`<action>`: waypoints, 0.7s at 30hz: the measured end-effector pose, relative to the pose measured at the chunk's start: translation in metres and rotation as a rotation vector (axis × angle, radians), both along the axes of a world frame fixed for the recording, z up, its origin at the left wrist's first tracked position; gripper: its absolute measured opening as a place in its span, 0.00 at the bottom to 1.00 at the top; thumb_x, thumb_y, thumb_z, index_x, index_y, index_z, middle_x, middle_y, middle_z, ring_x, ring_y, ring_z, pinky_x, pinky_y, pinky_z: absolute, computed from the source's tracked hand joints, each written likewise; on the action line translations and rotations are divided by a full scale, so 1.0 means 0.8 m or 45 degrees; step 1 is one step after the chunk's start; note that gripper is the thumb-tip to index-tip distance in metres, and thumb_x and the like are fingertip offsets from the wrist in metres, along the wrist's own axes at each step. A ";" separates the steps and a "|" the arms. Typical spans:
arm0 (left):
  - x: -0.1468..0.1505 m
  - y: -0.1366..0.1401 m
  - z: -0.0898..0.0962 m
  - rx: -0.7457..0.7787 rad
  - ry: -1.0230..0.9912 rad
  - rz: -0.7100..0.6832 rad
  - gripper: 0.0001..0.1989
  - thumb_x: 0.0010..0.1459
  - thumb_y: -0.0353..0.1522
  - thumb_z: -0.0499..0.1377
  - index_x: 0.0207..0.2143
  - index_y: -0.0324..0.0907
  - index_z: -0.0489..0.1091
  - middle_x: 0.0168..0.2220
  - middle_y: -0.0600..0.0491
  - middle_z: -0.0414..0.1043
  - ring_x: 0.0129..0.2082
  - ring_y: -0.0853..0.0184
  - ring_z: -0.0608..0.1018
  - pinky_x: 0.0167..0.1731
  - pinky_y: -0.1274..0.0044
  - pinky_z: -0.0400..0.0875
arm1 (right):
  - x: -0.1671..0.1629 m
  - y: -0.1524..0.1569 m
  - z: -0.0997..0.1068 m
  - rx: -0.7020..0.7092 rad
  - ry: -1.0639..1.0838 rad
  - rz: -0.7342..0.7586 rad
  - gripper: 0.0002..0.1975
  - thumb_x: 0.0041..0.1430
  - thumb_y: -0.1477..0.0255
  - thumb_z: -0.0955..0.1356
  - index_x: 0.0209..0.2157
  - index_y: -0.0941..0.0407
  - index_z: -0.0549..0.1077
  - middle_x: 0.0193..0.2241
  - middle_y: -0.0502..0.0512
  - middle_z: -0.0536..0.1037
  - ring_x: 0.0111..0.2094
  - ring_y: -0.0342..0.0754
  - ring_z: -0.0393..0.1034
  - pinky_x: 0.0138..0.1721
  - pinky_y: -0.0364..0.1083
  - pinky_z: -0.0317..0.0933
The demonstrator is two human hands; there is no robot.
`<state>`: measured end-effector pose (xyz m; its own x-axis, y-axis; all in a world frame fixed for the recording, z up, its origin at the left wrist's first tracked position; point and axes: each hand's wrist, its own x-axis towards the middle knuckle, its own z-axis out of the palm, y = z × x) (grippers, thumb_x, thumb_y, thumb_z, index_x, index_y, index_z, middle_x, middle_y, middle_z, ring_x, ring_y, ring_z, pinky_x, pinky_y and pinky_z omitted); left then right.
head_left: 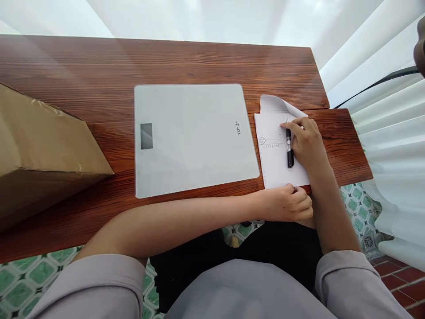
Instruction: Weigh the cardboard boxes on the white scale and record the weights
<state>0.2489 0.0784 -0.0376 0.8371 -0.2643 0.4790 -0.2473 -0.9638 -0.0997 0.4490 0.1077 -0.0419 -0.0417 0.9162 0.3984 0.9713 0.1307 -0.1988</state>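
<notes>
A black pen (290, 150) with a clear section lies along the fingers of my right hand (308, 141), over the sheets of white paper (277, 166). The fingers are bent round the pen, with its tip pointing away from me. Printed or written marks show on the top sheet, and one sheet curls up at the far edge. My left hand (290, 204) is closed at the near edge of the paper, its forearm crossing in front of me. Whether its curled fingers hold anything is hidden.
A flat white scale (195, 137) with a dark display lies left of the paper on the brown wooden table (186, 60). A cardboard box (46, 137) stands at the left. White curtains (395, 146) hang behind and at the right. Green patterned tiles (43, 270) cover the floor.
</notes>
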 end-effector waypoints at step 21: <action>-0.030 -0.008 0.026 0.082 0.058 0.038 0.17 0.67 0.22 0.48 0.49 0.41 0.73 0.39 0.47 0.79 0.37 0.66 0.79 0.29 0.76 0.65 | 0.007 0.006 -0.011 0.136 0.143 -0.072 0.23 0.62 0.79 0.57 0.53 0.58 0.75 0.37 0.62 0.74 0.41 0.52 0.67 0.49 0.48 0.62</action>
<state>0.2247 0.0723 -0.0167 0.8654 -0.2680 0.4235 -0.2243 -0.9628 -0.1508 0.4548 0.1126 -0.0507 0.0588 0.8679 0.4932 0.9501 0.1030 -0.2945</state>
